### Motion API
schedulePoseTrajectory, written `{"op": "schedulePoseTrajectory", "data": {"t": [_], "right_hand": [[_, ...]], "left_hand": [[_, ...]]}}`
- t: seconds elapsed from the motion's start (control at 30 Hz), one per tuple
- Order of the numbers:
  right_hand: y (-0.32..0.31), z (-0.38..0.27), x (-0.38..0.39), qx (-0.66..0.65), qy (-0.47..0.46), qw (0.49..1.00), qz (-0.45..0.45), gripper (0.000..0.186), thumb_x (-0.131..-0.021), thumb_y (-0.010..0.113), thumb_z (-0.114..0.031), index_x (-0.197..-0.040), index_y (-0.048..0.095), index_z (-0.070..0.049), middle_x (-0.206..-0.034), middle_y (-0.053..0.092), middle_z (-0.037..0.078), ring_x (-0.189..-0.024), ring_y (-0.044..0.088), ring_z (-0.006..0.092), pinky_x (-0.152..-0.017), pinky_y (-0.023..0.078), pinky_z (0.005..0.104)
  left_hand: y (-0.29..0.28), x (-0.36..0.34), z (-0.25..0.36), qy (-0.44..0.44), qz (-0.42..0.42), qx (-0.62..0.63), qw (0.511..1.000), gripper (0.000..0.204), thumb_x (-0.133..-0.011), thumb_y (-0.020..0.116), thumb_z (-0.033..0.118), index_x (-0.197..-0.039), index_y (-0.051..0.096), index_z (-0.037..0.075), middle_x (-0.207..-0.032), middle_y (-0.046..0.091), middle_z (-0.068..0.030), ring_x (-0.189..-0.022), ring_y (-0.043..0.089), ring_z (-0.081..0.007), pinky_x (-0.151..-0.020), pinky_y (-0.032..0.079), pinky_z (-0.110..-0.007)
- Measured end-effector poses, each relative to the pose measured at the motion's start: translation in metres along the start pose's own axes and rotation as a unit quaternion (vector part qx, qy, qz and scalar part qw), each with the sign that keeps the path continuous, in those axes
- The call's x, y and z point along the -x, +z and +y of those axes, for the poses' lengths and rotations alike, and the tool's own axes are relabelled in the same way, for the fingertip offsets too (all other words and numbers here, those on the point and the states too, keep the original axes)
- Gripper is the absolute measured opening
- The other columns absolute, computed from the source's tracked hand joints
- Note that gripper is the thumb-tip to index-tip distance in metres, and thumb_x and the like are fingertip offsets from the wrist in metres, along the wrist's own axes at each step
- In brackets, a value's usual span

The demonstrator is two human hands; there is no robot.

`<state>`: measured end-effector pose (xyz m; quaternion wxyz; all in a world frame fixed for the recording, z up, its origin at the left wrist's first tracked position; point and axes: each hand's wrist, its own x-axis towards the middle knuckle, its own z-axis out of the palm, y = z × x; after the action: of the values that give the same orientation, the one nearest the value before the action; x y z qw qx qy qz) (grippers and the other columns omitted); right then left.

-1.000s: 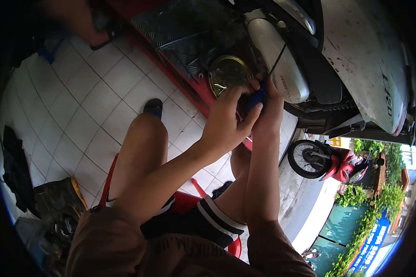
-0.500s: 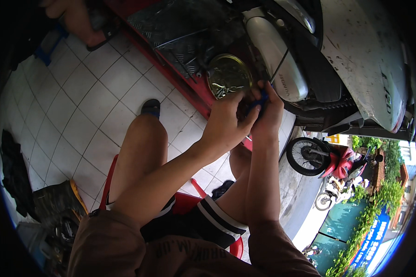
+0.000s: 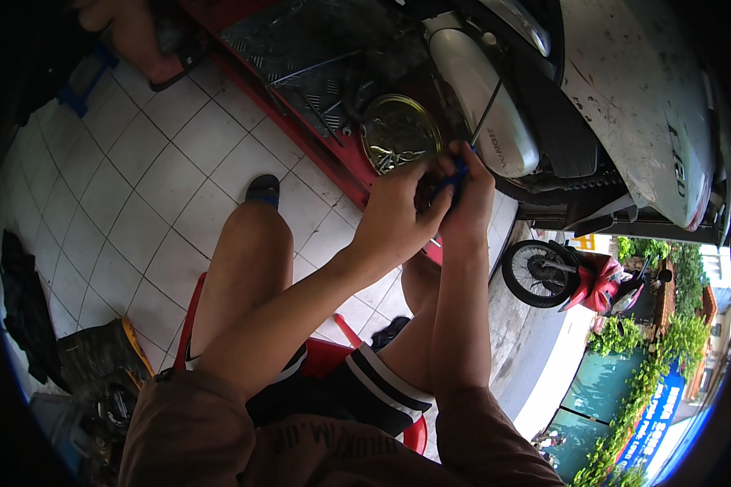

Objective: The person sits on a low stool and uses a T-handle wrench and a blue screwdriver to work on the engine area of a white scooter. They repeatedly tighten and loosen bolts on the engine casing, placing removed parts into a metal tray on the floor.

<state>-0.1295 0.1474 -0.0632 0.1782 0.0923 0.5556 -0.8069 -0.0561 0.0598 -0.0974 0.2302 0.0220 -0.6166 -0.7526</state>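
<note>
A screwdriver with a blue handle (image 3: 458,174) and a long thin dark shaft is held in front of the scooter's pale exhaust cover (image 3: 483,105). My right hand (image 3: 473,191) is closed round the handle, and the shaft slants up and to the right out of it. My left hand (image 3: 398,207) is closed too, its thumb and fingers pressed at the handle from the left. Whether those fingers also hold some small part is hidden. Just beyond my hands, a round gold-coloured tray (image 3: 402,122) holds several small metal screws.
A red lift platform (image 3: 317,154) with a dark metal plate carries rods and a wrench (image 3: 347,130). The grey scooter (image 3: 625,105) stands at upper right. Another person's leg (image 3: 142,40) is at upper left. A dark boxy thing (image 3: 97,353) lies lower left; a red motorbike (image 3: 597,284) stands outside.
My hands and the screwdriver stay almost in place, and the view shifts slightly. A pale motorbike seen out on the street earlier is no longer in sight.
</note>
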Motion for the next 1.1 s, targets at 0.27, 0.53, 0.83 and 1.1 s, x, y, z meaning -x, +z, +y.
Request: {"op": "schedulePoseTrajectory", "data": {"t": [0.27, 0.53, 0.83, 1.1], "right_hand": [[0.0, 0.001, -0.002, -0.011, 0.007, 1.0, 0.006, 0.013, -0.093, 0.052, -0.02, -0.089, 0.054, -0.008, -0.064, 0.049, 0.002, -0.061, 0.046, 0.0122, -0.055, 0.039, 0.0244], [-0.002, 0.002, -0.005, -0.023, 0.013, 1.0, 0.012, 0.014, -0.093, 0.051, -0.02, -0.09, 0.053, -0.007, -0.064, 0.049, 0.003, -0.058, 0.046, 0.013, -0.052, 0.039, 0.025], [0.01, -0.007, -0.01, -0.105, 0.024, 0.976, -0.19, 0.025, -0.099, 0.042, -0.027, -0.097, 0.051, -0.004, -0.074, 0.045, 0.003, -0.072, 0.042, 0.0173, -0.063, 0.04, 0.0302], [0.031, -0.006, -0.013, 0.03, -0.038, 0.989, -0.139, 0.027, -0.097, 0.052, -0.029, -0.1, 0.057, -0.002, -0.093, 0.059, 0.008, -0.087, 0.056, 0.018, -0.079, 0.044, 0.0322]], "left_hand": [[-0.002, 0.0, 0.0, -0.007, -0.003, -0.013, 1.0, 0.015, -0.086, 0.063, 0.008, -0.091, 0.056, -0.005, -0.066, 0.062, -0.0105, -0.055, 0.063, -0.0127, -0.048, 0.047, -0.026], [-0.001, 0.0, -0.001, 0.005, 0.014, -0.037, 0.999, 0.02, -0.088, 0.063, 0.015, -0.084, 0.057, -0.004, -0.06, 0.059, -0.0101, -0.051, 0.061, -0.0138, -0.047, 0.045, -0.026], [-0.021, -0.009, 0.009, -0.301, -0.09, 0.276, 0.908, 0.048, -0.094, 0.054, 0.047, -0.065, 0.053, 0.008, -0.052, 0.052, -0.0008, -0.043, 0.049, -0.0075, -0.04, 0.033, -0.022], [-0.035, -0.018, 0.013, -0.025, 0.08, -0.001, 0.996, 0.027, -0.083, 0.075, 0.021, -0.07, 0.061, 0.001, -0.055, 0.056, -0.0011, -0.047, 0.052, -0.007, -0.043, 0.038, -0.022]]}}
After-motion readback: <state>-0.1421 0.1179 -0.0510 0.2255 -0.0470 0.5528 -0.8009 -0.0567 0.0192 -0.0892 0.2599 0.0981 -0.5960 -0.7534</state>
